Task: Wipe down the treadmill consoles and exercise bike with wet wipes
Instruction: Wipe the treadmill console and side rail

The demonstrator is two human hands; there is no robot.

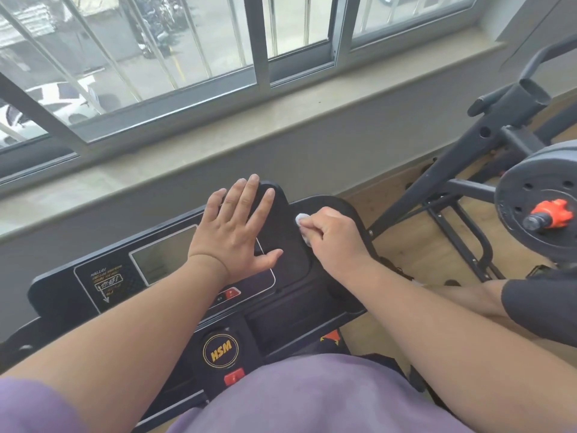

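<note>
A black treadmill console (62, 285) with a grey display (162, 254) stretches across the middle of the head view, below the window sill. My left hand (237, 228) lies flat with fingers spread over the console's upper middle part. My right hand (335, 237) grips a bunched white wet wipe (302, 220) and presses it against the console's right side, beside a raised black panel (281, 232). Most of the wipe is hidden inside my fist.
A black weight rack (468, 189) with a plate (527, 195) and orange collar (551, 212) stands to the right on the wooden floor. The grey sill (218, 142) and barred window run behind the console. A round yellow logo (220, 350) sits below the console.
</note>
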